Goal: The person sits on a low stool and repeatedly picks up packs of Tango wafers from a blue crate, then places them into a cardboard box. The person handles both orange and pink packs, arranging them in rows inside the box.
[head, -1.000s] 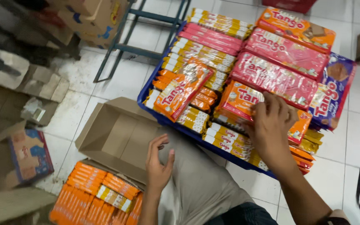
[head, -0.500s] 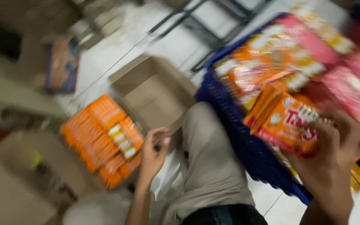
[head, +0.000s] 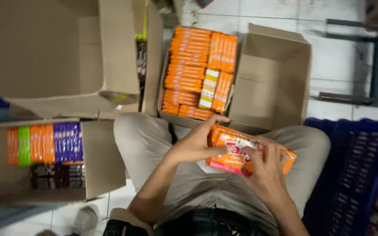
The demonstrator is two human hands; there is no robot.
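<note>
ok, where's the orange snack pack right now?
Head view, centre-right: the orange snack pack is held between left hand and right hand, over the lap.

Open cardboard box of orange wafer packs (head: 197,72); empty cardboard box (head: 62,52); blue plastic crate (head: 355,170); white tiled floor (head: 337,61).

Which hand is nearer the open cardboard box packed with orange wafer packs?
Left. The left hand grips the orange snack packet just below the open cardboard box of orange packs; the right hand holds the packet's lower side, farther off.
</note>
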